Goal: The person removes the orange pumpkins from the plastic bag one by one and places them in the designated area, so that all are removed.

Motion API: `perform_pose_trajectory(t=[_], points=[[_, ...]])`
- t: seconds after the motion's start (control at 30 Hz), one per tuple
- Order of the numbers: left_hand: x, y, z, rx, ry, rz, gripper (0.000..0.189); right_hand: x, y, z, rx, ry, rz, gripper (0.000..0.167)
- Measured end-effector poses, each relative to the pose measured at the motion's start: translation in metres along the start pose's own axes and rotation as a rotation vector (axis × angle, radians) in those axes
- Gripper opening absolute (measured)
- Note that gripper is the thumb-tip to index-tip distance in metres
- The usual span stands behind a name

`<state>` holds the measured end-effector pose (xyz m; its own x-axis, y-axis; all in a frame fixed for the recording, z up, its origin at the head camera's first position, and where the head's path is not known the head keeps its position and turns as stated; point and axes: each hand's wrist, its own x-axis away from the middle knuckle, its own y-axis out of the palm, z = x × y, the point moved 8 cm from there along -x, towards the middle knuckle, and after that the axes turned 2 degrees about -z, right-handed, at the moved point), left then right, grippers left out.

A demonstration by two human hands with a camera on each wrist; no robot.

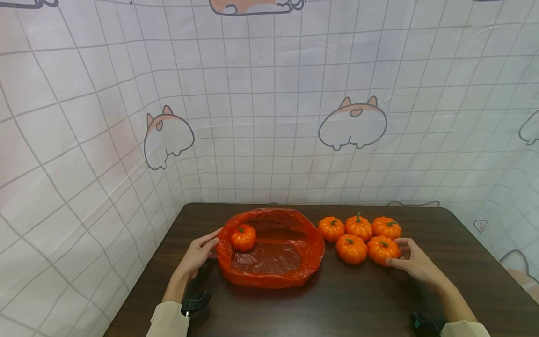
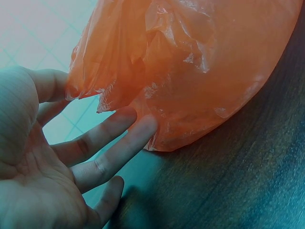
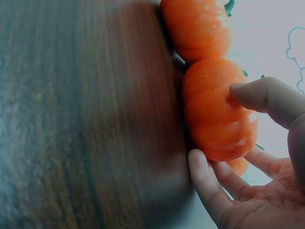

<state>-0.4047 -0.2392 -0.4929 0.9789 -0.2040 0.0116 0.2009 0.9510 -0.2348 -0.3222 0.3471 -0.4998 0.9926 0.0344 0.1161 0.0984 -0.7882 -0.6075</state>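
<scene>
An orange-red plastic bag (image 1: 269, 281) lies on the table with its mouth spread wide, one small pumpkin (image 1: 243, 238) inside at the left. At its left rim my left hand (image 1: 200, 255) pinches the plastic between thumb and index finger. The left wrist view has the other fingers of that hand (image 2: 62, 157) fairly straight against the bag's side (image 2: 200, 95). My right hand (image 1: 418, 264) grips the front right pumpkin (image 1: 382, 250) of a cluster. In the right wrist view, the thumb presses that pumpkin (image 3: 217, 109) on one side, with fingers curved around its lower end.
Beside the gripped pumpkin sit several others, among them a front left pumpkin (image 1: 351, 249) and a back middle pumpkin (image 1: 359, 227). All stand on a dark wooden table (image 1: 337, 304). A white gridded cloth (image 1: 269, 117) hangs behind and at the sides.
</scene>
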Motion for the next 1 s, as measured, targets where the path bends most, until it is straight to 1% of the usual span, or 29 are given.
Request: perform_pose_trajectory(t=[0.13, 0.23, 0.37, 0.63, 0.83, 0.9, 1.0], points=[[-0.001, 0.0, -0.001, 0.002, -0.008, 0.003, 0.042, 0.0, 0.0, 0.001, -0.004, 0.011, -0.012, 0.079], [-0.001, 0.001, -0.002, 0.007, -0.013, 0.004, 0.042, 0.002, 0.001, 0.0, -0.013, 0.004, -0.016, 0.078], [-0.001, 0.001, -0.002, 0.006, -0.012, 0.0, 0.042, 0.003, 0.001, -0.001, -0.024, -0.006, -0.02, 0.078], [0.0, 0.001, 0.001, 0.011, 0.0, -0.014, 0.044, 0.001, 0.001, 0.001, -0.04, 0.01, -0.032, 0.08], [-0.001, 0.0, 0.0, -0.002, -0.002, -0.01, 0.044, 0.002, 0.002, -0.004, -0.055, 0.001, -0.039, 0.083], [-0.001, 0.0, -0.001, -0.001, -0.008, -0.005, 0.043, 0.003, 0.001, -0.009, -0.031, -0.005, -0.033, 0.083], [-0.001, 0.0, -0.002, 0.003, -0.014, 0.002, 0.042, 0.005, -0.004, -0.021, 0.036, -0.008, -0.005, 0.083]])
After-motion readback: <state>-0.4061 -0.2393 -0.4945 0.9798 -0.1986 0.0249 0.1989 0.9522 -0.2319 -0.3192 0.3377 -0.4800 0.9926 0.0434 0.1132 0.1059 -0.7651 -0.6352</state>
